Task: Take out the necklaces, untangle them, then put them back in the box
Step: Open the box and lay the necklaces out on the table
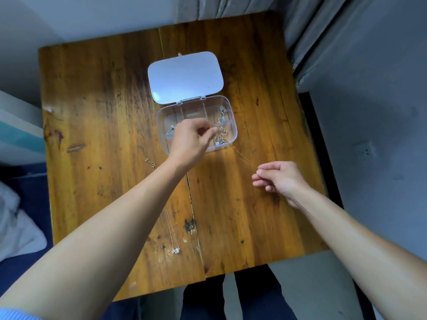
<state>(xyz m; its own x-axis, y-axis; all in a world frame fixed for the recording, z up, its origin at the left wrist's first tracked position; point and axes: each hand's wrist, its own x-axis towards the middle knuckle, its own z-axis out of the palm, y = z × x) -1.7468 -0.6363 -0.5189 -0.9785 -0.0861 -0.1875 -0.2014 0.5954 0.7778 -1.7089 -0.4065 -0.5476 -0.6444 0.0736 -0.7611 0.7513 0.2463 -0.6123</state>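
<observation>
A clear plastic box [233,118] with several compartments lies open on the wooden table [104,112], its white lid [184,76] folded back. Silver jewellery [223,114] rests in its right compartments, and a small piece [171,129] in a left one. My left hand [189,142] hovers over the box, pinching one end of a thin gold chain [242,157]. The chain runs diagonally to my right hand [279,177], which pinches its other end above the table. A fine necklace with a small pendant [176,250] lies on the table under my left forearm.
A short gold chain piece [150,163] lies on the table left of my left wrist. Grey curtains [300,24] hang at the back right. A blue and white surface [18,135] borders the table's left side. Dark trousers [231,296] show below the near edge.
</observation>
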